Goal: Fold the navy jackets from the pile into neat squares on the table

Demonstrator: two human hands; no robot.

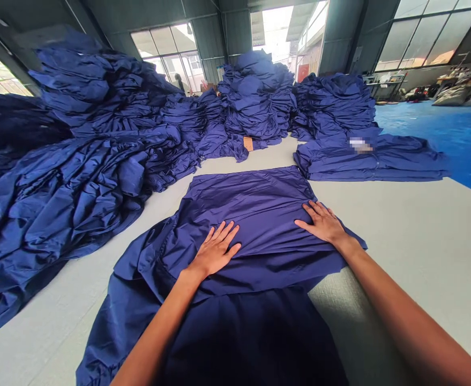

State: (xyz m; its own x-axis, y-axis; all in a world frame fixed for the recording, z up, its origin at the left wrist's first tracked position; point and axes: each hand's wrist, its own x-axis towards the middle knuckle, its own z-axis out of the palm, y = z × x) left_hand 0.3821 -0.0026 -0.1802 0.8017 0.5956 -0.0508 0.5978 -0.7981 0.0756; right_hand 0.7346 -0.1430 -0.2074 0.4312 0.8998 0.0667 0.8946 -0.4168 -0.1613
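A navy blue garment (259, 214) lies spread on a long pale grey table (400, 246), its top part smoothed and its lower part bunched toward me. My left hand (215, 249) rests flat on the cloth with the fingers spread. My right hand (321, 222) presses on the garment's right side near its edge, also flat and holding nothing. Just beyond it lies a folded navy garment (372, 161) with a blurred patch on it.
Large heaps of navy cloth (58, 214) fill the table's left side, and tall stacks (255, 102) rise at the far end. A blue floor (440, 139) lies beyond the table's right edge. Further back are a person (179, 83) and cluttered benches (383, 86).
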